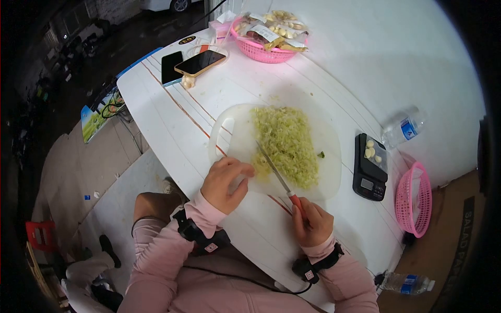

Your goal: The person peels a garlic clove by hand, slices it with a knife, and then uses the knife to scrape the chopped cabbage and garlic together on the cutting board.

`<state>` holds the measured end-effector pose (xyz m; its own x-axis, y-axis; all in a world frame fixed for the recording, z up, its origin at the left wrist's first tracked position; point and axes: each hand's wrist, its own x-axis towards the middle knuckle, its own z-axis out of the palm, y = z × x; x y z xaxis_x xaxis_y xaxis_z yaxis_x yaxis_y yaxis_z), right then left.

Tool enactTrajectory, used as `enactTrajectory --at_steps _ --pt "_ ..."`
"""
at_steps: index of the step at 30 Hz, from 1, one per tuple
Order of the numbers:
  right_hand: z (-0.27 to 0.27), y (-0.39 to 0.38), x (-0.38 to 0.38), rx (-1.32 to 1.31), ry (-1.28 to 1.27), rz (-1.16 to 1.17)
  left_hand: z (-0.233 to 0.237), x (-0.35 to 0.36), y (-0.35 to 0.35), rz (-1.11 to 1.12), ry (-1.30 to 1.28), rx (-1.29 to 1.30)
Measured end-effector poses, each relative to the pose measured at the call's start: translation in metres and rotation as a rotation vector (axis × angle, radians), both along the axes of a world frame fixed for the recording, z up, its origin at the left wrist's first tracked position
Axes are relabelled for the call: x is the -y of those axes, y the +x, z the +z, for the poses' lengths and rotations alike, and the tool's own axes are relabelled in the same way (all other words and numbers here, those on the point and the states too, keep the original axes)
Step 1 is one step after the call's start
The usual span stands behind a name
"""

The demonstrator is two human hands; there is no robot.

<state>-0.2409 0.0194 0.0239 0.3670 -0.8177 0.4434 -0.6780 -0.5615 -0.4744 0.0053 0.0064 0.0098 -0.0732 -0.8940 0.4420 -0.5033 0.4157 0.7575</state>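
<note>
My right hand (316, 225) is wrapped round the red handle of a knife (276, 171), whose narrow blade points away from me to the upper left. The blade lies over the near left part of a spread of finely chopped pale green vegetable (288, 143). Under it is a translucent white cutting board (329, 138) with a handle slot at its left end. My left hand (225, 183) is at the board's near left edge, fingers bent and thumb apart, holding nothing. A small dark green scrap (321, 155) sits right of the pile.
On the white table (156, 107), two phones (200, 63) and a garlic bulb (188, 82) are at the far left. A pink basket (263, 53) of bagged food stands at the back. To the right are a black scale (369, 180) with garlic cloves, a plastic bottle (404, 130) and another pink basket (414, 201).
</note>
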Motion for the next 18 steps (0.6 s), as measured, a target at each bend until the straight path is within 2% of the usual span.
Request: enactTrajectory --at_steps 7,10,13,18 --pt "0.0023 -0.0006 0.0001 0.035 0.033 0.005 -0.0028 0.0021 0.0034 -0.134 -0.063 0.140" --pt "0.0009 -0.0013 -0.0012 0.048 0.058 0.012 -0.0026 0.0023 0.0050 -0.162 -0.002 0.115" --pt "-0.0012 -0.0018 -0.0003 0.076 0.046 0.014 -0.0038 0.0031 0.0027 -0.150 -0.073 0.120" --pt "0.0004 0.0008 -0.0004 0.067 0.022 0.009 0.0011 0.0005 0.0061 -0.165 -0.032 0.110"
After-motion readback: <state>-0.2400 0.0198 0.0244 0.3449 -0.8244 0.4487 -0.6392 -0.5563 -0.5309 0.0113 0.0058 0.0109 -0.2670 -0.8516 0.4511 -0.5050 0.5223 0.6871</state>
